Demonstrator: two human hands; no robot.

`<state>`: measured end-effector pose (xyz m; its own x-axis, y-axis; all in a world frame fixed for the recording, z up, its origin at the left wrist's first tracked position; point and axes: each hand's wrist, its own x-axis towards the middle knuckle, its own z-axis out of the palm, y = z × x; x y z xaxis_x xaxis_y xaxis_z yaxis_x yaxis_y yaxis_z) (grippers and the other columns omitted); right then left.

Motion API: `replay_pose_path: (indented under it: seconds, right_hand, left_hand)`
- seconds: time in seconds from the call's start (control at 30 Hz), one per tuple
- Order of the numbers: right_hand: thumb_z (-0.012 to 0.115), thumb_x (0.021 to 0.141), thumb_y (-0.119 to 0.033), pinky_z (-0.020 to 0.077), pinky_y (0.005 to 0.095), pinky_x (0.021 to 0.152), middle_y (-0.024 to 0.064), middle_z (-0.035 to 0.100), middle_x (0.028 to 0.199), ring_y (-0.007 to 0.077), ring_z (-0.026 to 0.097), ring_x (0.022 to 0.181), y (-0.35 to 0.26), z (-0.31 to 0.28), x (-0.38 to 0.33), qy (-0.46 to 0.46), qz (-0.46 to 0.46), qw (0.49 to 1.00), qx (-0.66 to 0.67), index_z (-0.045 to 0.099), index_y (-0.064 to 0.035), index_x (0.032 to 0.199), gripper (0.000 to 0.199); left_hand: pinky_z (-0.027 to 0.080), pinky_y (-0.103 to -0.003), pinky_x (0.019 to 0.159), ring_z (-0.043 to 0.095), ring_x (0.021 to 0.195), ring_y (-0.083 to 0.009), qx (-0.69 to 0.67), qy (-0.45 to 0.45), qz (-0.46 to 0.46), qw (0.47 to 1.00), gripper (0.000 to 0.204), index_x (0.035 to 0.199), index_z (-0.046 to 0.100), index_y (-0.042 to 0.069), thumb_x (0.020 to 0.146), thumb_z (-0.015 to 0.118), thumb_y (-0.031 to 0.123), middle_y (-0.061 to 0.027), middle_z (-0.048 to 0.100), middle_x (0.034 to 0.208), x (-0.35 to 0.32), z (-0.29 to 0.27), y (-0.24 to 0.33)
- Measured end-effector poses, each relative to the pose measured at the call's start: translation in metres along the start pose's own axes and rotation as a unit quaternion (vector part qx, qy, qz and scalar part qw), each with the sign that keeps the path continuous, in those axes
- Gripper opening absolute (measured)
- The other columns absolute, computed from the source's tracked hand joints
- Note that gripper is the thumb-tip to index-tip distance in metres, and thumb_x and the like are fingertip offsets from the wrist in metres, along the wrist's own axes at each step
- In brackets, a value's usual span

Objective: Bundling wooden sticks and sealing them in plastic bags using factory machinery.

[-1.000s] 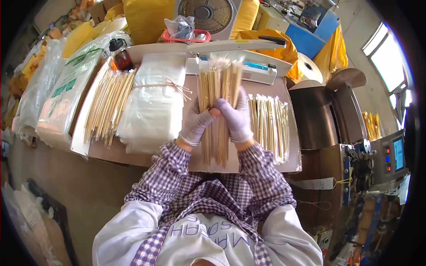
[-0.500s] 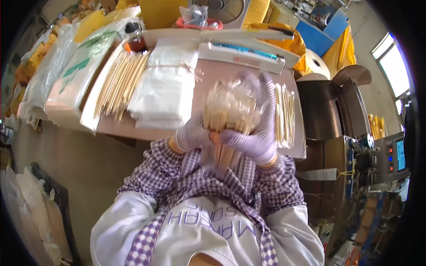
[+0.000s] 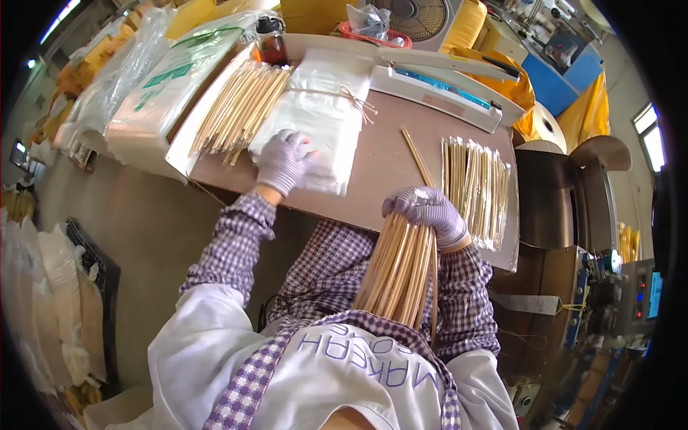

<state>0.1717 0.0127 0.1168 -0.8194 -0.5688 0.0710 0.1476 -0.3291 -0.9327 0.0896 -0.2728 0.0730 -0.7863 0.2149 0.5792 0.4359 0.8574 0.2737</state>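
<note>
Right hand (image 3: 428, 213) grips a bundle of pale wooden sticks (image 3: 398, 269) over the lap, unbagged. Left hand (image 3: 283, 160) lies flat on the tied stack of clear plastic bags (image 3: 315, 118). Bagged stick packs (image 3: 476, 188) on the brown bench (image 3: 380, 172), probably 1 batch done; loose sticks (image 3: 240, 107) remain.

A white heat sealer (image 3: 444, 84) lies along the far edge of the brown table (image 3: 387, 168). Left of it stands a brown bottle (image 3: 271, 44); behind it, a fan (image 3: 419, 16) and a red basket (image 3: 373, 32).
</note>
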Motion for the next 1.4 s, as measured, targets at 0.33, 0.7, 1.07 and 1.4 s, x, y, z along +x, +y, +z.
replay_pose_path:
  seconds: [0.33, 0.7, 1.07, 1.4]
  right_hand:
    - [0.059, 0.071, -0.008, 0.0454, 0.0315, 0.081, 0.0123, 0.064, 0.086, 0.0219, 0.059, 0.084, 0.011, 0.003, 0.023, 0.038, 0.076, 0.995, -0.049, 0.065, 0.0006, 0.084, 0.017]
    - [0.068, 0.07, -0.018, 0.0474, 0.0254, 0.067, 0.0081, 0.064, 0.073, 0.0145, 0.059, 0.066, 0.028, 0.011, 0.047, 0.117, 0.167, 0.975, -0.089, 0.064, 0.0024, 0.083, 0.025]
    - [0.06, 0.074, -0.024, 0.0421, 0.0362, 0.082, 0.0175, 0.06, 0.088, 0.0268, 0.056, 0.084, 0.021, 0.009, 0.03, -0.173, -0.17, 0.95, 0.196, 0.058, 0.0043, 0.074, 0.028]
    - [0.066, 0.069, -0.045, 0.0221, 0.0346, 0.103, 0.0134, 0.028, 0.135, 0.0231, 0.025, 0.126, 0.052, 0.032, -0.03, 0.147, 0.02, 0.988, 0.042, 0.015, -0.002, 0.136, 0.094]
  left_hand:
    - [0.045, -0.024, 0.053, 0.055, 0.055, -0.014, -0.592, -0.096, -0.351, 0.719, 0.021, 0.072, 0.065, 0.007, 0.08, 0.059, 0.026, -0.0032, 0.064, 0.068, 0.035, 0.004, 0.013]
    - [0.05, -0.025, 0.062, 0.058, 0.071, -0.0122, -0.536, -0.011, -0.228, 0.813, 0.055, 0.103, 0.053, 0.0, 0.079, 0.055, 0.049, -0.0083, 0.059, 0.077, -0.022, -0.031, 0.06]
    - [0.043, -0.02, 0.04, 0.048, 0.045, -0.0057, -0.442, -0.168, -0.314, 0.823, 0.021, 0.079, 0.062, 0.006, 0.075, 0.067, 0.026, 0.0013, 0.053, 0.059, 0.005, -0.011, 0.061]
    - [0.046, -0.029, 0.047, 0.057, 0.055, -0.0186, -0.326, -0.069, 0.223, 0.916, 0.016, 0.087, 0.063, 0.01, 0.072, 0.065, 0.013, -0.0029, 0.056, 0.062, -0.081, -0.046, 0.157]
